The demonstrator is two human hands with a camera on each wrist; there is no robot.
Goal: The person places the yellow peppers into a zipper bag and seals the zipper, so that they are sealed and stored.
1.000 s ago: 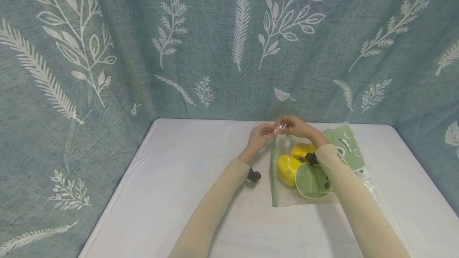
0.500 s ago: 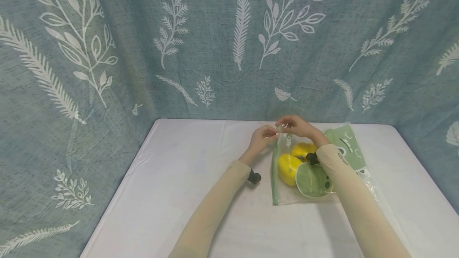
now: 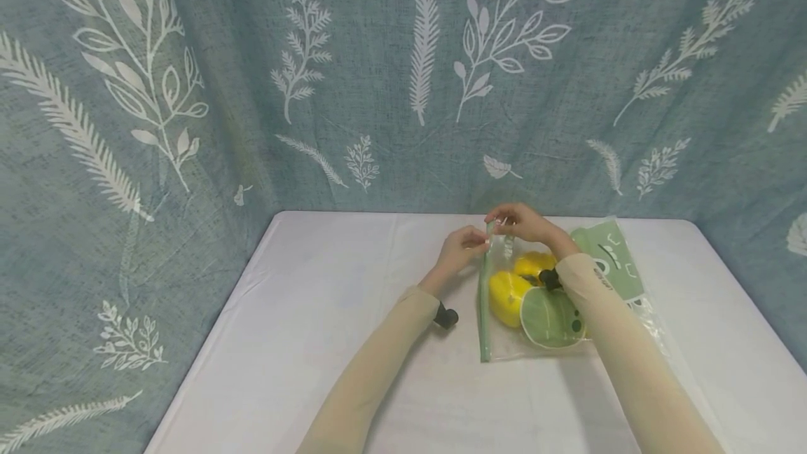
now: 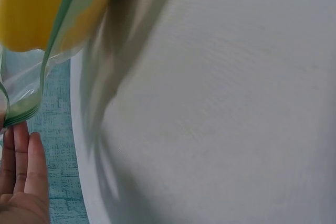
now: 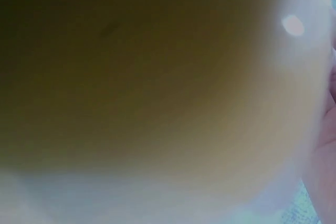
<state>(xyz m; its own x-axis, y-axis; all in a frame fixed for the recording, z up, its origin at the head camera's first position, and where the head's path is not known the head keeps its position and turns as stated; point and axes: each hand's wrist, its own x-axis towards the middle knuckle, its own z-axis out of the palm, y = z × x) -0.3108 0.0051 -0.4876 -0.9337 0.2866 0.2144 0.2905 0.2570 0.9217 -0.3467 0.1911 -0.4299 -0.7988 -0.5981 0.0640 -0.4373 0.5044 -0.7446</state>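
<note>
A clear zip bag (image 3: 504, 349) with a green zip strip (image 3: 484, 307) along its left edge lies on the white table. Two rounded yellow things (image 3: 507, 296) show through the plastic, beside a printed green face. At the bag's far left corner, my left hand (image 3: 459, 247) pinches the strip between thumb and fingers; in the left wrist view the strip bends down to the fingertips (image 4: 21, 135). My right hand (image 3: 520, 221) pinches the same corner from the other side, its wrist over the bag. A blurred yellow shape (image 5: 157, 93) fills most of the right wrist view.
A second green printed piece with a face (image 3: 611, 258) lies at the bag's right side, partly behind the right forearm. The white table (image 3: 328, 300) extends to the left. A teal leaf-patterned curtain (image 3: 378, 76) hangs behind and at both sides.
My left hand has slid slightly toward me along the green strip, whose far end shows more plainly between the hands. The right hand and the yellow things have barely moved.
</note>
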